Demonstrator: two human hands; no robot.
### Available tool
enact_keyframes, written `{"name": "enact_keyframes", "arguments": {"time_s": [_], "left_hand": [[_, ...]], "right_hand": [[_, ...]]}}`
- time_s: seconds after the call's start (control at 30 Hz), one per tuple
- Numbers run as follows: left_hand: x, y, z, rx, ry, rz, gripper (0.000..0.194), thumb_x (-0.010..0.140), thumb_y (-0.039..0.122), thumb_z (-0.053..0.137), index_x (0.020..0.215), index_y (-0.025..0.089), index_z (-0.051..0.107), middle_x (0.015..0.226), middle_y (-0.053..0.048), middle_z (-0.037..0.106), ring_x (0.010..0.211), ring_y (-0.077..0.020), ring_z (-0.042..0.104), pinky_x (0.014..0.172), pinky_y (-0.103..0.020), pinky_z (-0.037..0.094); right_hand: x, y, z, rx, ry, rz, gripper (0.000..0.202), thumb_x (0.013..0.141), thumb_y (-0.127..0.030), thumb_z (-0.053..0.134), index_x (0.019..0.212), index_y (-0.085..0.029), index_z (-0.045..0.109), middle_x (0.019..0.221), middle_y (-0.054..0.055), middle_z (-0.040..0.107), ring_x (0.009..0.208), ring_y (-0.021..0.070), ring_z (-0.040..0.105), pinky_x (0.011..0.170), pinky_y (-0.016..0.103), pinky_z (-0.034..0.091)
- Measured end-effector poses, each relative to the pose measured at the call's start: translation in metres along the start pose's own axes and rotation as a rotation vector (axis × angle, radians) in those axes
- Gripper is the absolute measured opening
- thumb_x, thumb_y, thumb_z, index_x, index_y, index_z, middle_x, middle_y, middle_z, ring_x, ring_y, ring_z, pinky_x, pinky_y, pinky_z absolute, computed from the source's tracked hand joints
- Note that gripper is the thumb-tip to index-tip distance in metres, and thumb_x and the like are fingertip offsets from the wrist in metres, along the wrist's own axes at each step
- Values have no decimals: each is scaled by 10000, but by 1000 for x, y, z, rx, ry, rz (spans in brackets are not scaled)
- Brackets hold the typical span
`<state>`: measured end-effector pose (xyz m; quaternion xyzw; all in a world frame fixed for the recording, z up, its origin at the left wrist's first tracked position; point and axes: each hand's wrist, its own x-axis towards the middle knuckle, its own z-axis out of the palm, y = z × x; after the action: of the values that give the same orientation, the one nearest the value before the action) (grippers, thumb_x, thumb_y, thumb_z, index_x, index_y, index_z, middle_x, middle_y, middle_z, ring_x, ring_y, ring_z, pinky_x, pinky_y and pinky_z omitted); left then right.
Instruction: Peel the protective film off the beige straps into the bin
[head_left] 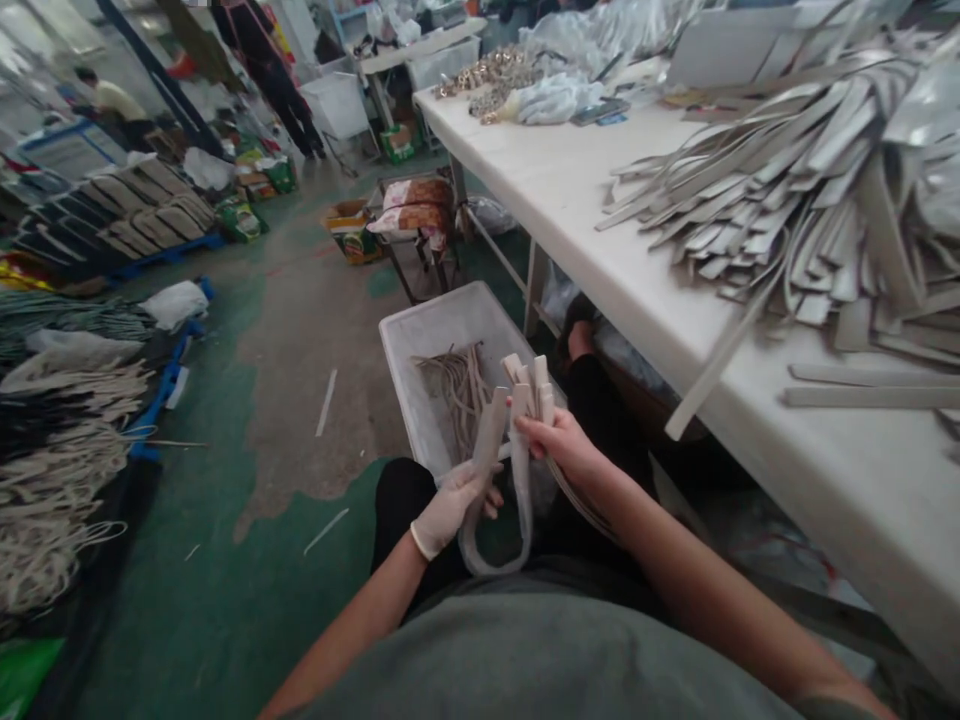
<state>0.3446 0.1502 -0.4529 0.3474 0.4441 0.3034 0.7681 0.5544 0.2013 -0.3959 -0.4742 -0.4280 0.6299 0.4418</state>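
Gripping one end of a strap [523, 475] in the left hand [448, 505], at the near edge of the bin [450, 318] — clasping the strap's other end and a bundle [545, 388] in the right hand [559, 440]. Facing a pile [795, 180] on the counter [544, 170], right of the bin.

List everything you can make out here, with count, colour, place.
looped strap: one, beige, front centre
strap bundle: one, beige, beside the loop
bin: one, white, ahead
bin straps: several, beige, inside bin
table: one, white, right
strap pile: one, beige, on table
metal pieces: many, gold, table's far end
cushioned stool: one, brown and pale, beyond bin
cord bundles: several, beige, far left
stacked pieces: many, dark and beige, upper left
pallets: two or more, blue, left
co-workers: two or more, dark or pale clothes, background
left hand: one, white-gloved, gripping strap
right hand: one, bare, gripping bundle
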Motion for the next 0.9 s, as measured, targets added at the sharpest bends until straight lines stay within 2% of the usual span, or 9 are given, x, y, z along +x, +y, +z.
{"name": "enact_keyframes", "arguments": {"time_s": [0.1, 0.23, 0.33, 0.43, 0.57, 0.63, 0.7, 0.8, 0.9], "left_hand": [[-6, 0, 8, 37, -61, -12, 492, 768, 550, 708, 1016, 125, 708, 747, -72, 684, 612, -147, 610, 635, -256, 470], [5, 23, 22, 17, -72, 141, 499, 708, 495, 782, 1077, 167, 705, 927, -73, 704, 890, -214, 630, 874, -300, 470], [15, 32, 30, 143, -3, 214, 333, 731, 442, 773, 925, 174, 738, 862, -54, 696, 864, -214, 601, 842, -284, 458], [16, 13, 30, 328, -54, 168, 260, 786, 426, 716, 808, 167, 733, 795, -50, 673, 789, -196, 567, 770, -271, 439], [-1, -36, 14, 343, -232, -54, 406, 744, 539, 711, 822, 141, 704, 725, -30, 627, 661, -155, 517, 646, -262, 403], [-6, -51, 1, 272, -234, -154, 512, 733, 615, 679, 889, 128, 700, 747, -40, 640, 658, -153, 533, 640, -264, 408], [-1, -54, -13, 277, -144, -197, 567, 752, 653, 628, 934, 120, 699, 783, -62, 666, 689, -167, 569, 668, -275, 434], [30, -32, -38, 388, 57, -161, 602, 733, 678, 619, 914, 110, 703, 788, -95, 690, 748, -204, 617, 738, -310, 477], [77, 21, -61, 448, 169, -52, 656, 720, 706, 606, 939, 93, 691, 836, -137, 705, 845, -259, 644, 828, -370, 501]], "right_hand": [[3, 4, 6, -24, -11, -20, 510, 749, -516, 674, 1047, -104, 704, 496, -59, 423, 427, 80, 320, 437, 228, 253], [-4, 14, 17, -110, -64, -12, 421, 735, -507, 691, 877, -110, 701, 549, -26, 522, 405, 69, 356, 399, 215, 267], [-12, 12, 21, -190, -117, -23, 335, 721, -461, 706, 685, -136, 634, 509, -27, 500, 409, 80, 404, 385, 206, 293], [-21, -7, 14, -177, -12, -40, 322, 733, -448, 695, 735, -127, 683, 534, -10, 539, 400, 72, 380, 375, 210, 295], [-32, -31, -7, -179, 122, -64, 350, 751, -463, 682, 825, -123, 727, 612, 22, 609, 405, 66, 355, 381, 225, 320], [-37, -29, -18, -240, 138, -77, 338, 749, -465, 691, 800, -132, 716, 620, 21, 613, 408, 70, 361, 374, 221, 320], [-44, -20, -27, -327, 177, -130, 321, 762, -464, 695, 768, -143, 697, 630, 18, 613, 418, 81, 390, 372, 219, 332], [-52, -4, -36, -490, 221, -282, 261, 822, -417, 678, 770, -162, 693, 717, 41, 653, 518, 133, 531, 446, 238, 431], [-55, 3, -37, -594, 178, -414, 168, 872, -341, 651, 862, -184, 711, 966, 79, 708, 791, 203, 665, 683, 288, 537]]}}
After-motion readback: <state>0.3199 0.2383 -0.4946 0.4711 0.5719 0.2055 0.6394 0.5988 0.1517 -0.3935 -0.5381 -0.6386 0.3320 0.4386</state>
